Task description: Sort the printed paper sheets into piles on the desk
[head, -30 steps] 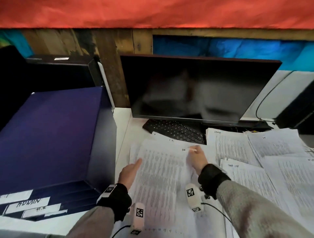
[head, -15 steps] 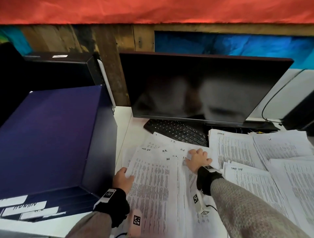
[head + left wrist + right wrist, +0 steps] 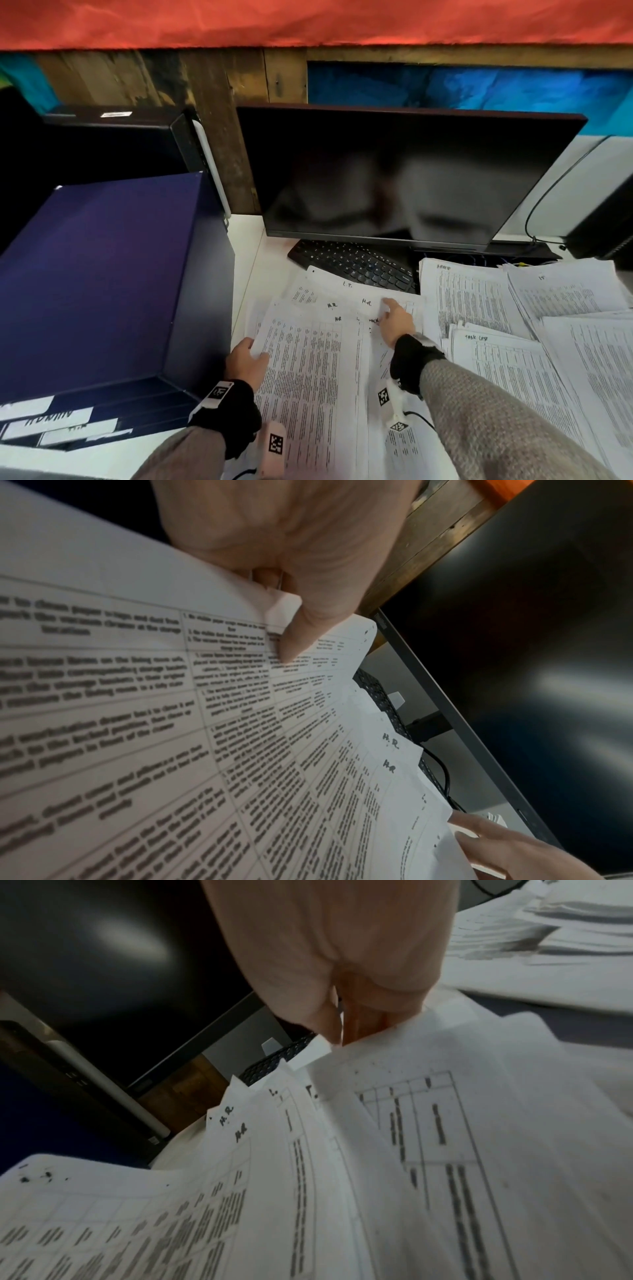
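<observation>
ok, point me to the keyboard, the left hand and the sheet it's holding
keyboard (image 3: 352,262): head view, middle of the visible key rows below the monitor.
left hand (image 3: 245,363): head view, back of the hand.
top sheet (image 3: 308,377): head view, printed table area, right of the pinching thumb.

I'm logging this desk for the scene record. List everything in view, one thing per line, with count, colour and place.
monitor: one, black, screen dark, back centre.
keyboard: one, black, under the monitor, partly covered by sheets.
fanned sheets: several, white, printed tables, some marked H.R., front centre.
paper piles: several, white, overlapping, right of desk.
box: one, dark blue, white labels, left.
cable: one, black, back right.
left hand: pinches the left edge of the top sheet.
right hand: on the fanned sheets' top right corner.
</observation>
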A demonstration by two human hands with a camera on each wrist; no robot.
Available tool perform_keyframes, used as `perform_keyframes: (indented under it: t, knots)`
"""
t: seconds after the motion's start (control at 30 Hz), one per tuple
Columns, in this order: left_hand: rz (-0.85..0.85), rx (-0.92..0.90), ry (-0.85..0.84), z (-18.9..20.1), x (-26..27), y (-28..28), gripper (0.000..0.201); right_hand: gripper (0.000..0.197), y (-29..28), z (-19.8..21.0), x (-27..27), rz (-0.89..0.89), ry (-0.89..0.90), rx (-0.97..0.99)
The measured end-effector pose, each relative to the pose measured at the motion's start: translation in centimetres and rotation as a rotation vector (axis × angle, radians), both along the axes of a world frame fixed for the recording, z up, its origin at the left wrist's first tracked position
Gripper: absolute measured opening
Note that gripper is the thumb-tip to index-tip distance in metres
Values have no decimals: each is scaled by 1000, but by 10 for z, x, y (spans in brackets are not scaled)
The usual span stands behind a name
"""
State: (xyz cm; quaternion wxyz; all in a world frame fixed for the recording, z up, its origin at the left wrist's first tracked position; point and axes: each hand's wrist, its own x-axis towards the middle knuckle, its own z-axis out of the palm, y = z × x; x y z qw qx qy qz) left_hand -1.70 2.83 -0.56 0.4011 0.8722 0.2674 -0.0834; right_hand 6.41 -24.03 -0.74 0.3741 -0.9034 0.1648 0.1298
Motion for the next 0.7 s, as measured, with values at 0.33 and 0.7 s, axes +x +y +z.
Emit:
perform_keyframes:
  t: [0.33,0.7]
  knots:
    - [27,-12,18,-5,1,2,4,52,-8,-5,29,2,128,84]
    - [47,6,13,-9,2,3,4,32,-8,-8,28,13,45,37]
